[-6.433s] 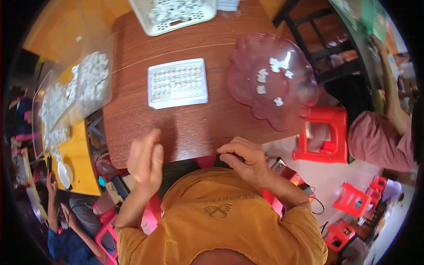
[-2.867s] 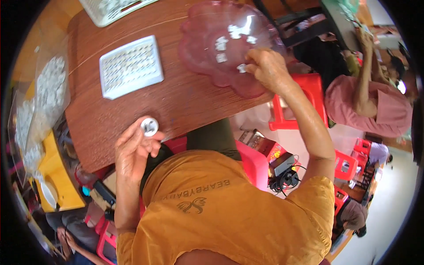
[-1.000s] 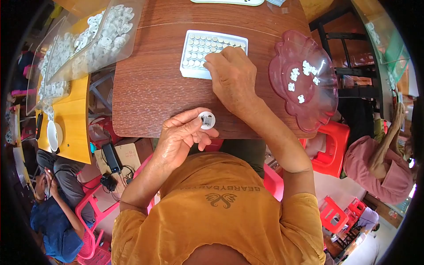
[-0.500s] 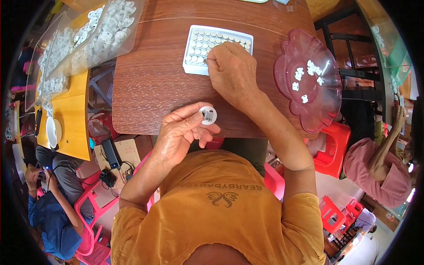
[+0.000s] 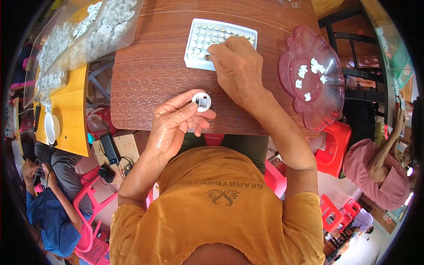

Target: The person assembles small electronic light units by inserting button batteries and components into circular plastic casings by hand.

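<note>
Right hand [image 5: 240, 66] has crossed from the pink scalloped bowl [image 5: 309, 112] to the white tray [image 5: 198, 64] of small silver discs [image 5: 204, 39] since an earlier frame. Above the near edge of the tabletop [image 5: 150, 88], the left hand [image 5: 172, 121] pinches a white disc [image 5: 201, 102] by its rim, between thumb and forefinger. It looks light, stiff and smooth, probably a little slippery, so its edge seems the best hold. The left palm is partly upturned, lower fingers loosely curled; the right is knuckles-up, fingers bent down, and whether it grips anything cannot be told.
</note>
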`<control>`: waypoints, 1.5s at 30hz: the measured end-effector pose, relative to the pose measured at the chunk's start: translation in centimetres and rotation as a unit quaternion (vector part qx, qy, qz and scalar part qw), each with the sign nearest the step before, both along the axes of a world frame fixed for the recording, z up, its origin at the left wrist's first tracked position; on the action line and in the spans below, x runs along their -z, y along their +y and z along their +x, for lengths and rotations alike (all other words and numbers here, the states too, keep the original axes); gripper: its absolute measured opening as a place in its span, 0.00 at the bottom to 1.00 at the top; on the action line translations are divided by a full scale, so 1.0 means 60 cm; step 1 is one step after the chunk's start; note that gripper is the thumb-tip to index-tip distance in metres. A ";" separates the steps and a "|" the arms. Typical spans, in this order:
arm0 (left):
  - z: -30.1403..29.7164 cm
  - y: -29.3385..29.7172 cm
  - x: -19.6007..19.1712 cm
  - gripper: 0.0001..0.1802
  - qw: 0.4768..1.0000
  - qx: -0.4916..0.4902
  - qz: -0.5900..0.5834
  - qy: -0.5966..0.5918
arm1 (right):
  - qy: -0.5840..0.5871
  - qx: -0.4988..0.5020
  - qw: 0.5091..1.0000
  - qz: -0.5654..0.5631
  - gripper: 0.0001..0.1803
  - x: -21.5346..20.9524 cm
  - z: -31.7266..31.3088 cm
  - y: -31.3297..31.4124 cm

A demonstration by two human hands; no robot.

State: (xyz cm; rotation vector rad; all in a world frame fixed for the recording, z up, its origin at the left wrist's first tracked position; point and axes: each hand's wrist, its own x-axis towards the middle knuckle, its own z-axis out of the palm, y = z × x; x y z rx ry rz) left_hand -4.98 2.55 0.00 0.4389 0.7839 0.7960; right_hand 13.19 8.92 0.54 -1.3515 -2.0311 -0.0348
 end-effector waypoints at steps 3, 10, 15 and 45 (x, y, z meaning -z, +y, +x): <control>-0.002 0.000 0.000 0.21 1.000 0.001 -0.005 0.002 | -0.040 -0.034 0.999 0.007 0.04 -0.001 0.000 0.006; -0.003 0.002 0.001 0.21 1.000 -0.003 -0.004 0.008 | -0.029 -0.057 0.998 -0.027 0.04 -0.006 0.006 0.013; -0.002 0.003 0.003 0.21 1.000 -0.001 -0.011 0.013 | -0.015 -0.072 0.997 -0.027 0.04 -0.008 0.004 0.022; 0.019 -0.030 -0.014 0.18 0.989 -0.051 0.114 0.077 | 0.030 -0.084 0.993 0.075 0.11 -0.006 -0.023 -0.133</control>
